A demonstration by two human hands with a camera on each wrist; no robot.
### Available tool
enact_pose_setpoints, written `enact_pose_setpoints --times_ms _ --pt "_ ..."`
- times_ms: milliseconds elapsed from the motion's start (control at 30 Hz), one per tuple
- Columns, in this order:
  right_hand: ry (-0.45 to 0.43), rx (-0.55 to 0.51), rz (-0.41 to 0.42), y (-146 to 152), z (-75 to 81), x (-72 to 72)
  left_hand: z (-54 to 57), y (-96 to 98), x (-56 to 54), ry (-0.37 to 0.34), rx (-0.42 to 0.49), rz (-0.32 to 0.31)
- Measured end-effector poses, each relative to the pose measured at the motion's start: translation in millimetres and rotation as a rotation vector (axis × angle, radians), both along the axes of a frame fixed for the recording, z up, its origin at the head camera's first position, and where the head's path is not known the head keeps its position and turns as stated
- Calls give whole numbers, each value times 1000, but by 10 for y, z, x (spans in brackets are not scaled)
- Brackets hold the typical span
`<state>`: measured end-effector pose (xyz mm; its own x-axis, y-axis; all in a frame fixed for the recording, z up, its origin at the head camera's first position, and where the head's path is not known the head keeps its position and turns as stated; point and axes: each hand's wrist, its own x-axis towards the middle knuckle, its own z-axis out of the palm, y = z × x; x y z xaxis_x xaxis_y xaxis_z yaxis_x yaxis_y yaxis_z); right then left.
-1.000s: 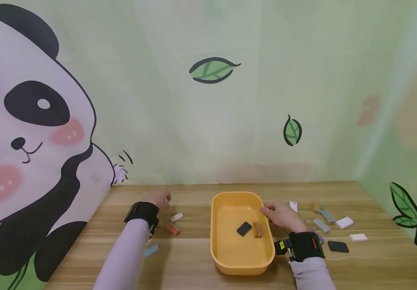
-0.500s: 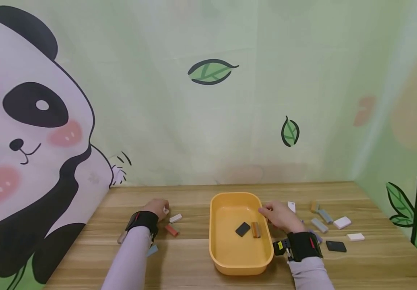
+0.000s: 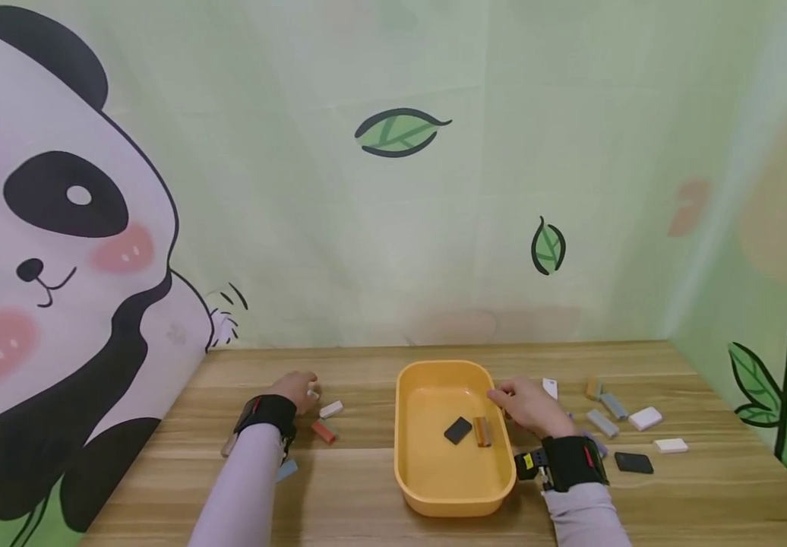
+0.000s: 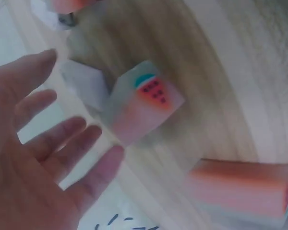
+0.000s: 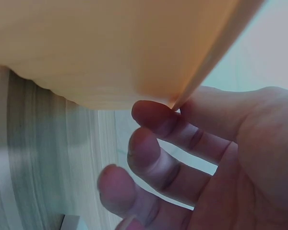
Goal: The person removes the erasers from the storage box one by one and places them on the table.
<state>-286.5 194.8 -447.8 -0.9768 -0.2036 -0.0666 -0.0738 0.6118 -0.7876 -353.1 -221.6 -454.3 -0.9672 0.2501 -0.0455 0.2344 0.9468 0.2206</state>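
In the head view my left hand (image 3: 294, 389) is low over the table's left side, above a small pale block (image 3: 313, 393) partly hidden by its fingers. In the left wrist view its fingers are spread and relaxed, beside a block with a watermelon-slice print (image 4: 153, 98) and a plain whitish block (image 4: 86, 85); nothing is gripped. My right hand (image 3: 537, 406) pinches the right rim of a yellow plastic bin (image 3: 410, 486) between thumb and forefinger (image 5: 153, 115), other fingers loosely bent outside. Inside the bin lie a black block (image 3: 458, 431) and an orange-brown block (image 3: 481, 431).
Near my left hand lie a white block (image 3: 331, 409), a red block (image 3: 323, 431) and a light-blue block (image 3: 286, 470). Right of the bin are several scattered blocks, including a black one (image 3: 633, 463) and a white one (image 3: 671, 446). A printed curtain (image 3: 462, 228) stands behind the table.
My left hand has come down slightly and toward me over the pale block, and its wrist has shifted a little left. The right hand stays on the bin's rim.
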Motion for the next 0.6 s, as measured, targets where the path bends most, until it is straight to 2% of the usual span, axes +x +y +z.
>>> enact_pose_setpoints --times_ms 133,233,400,500,600 --pt "-9 3 -2 3 16 2 137 103 43 11 -20 60" --pt "-7 16 -13 6 27 3 238 231 56 31 -30 49" --pt "7 26 -19 16 29 1 405 582 70 66 -30 -51" --pt "0 19 -17 12 22 4 443 815 70 105 -7 -150" --pt "-1 15 -10 2 12 6 426 1026 66 126 10 -259"
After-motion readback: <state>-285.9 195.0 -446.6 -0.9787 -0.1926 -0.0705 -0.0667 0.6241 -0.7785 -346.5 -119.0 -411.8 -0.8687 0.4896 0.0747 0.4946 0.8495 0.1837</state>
